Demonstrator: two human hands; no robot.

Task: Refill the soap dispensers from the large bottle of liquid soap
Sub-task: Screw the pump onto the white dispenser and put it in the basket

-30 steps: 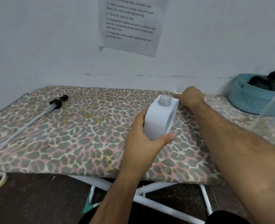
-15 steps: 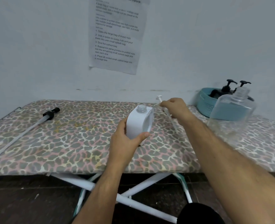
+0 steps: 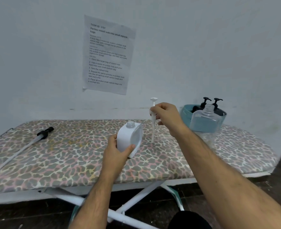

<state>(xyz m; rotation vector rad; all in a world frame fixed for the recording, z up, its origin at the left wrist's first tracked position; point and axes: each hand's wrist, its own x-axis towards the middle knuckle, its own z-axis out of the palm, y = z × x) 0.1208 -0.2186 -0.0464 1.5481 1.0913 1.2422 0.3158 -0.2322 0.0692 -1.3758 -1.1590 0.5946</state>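
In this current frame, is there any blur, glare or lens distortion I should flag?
Head view: wide-angle bending curves the ironing board edge and wall lines; the right forearm is motion-smeared near the lower right; the clear bottle is soft-edged; the wall sheet has only partly legible print. Lighting is flat and dim, no glare.

Leopard-print ironing board (image 3: 70, 162) carrying black pump with tube (image 3: 44, 133), white dispenser (image 3: 129, 139), clear bottle (image 3: 205, 123), teal basket (image 3: 186, 113).
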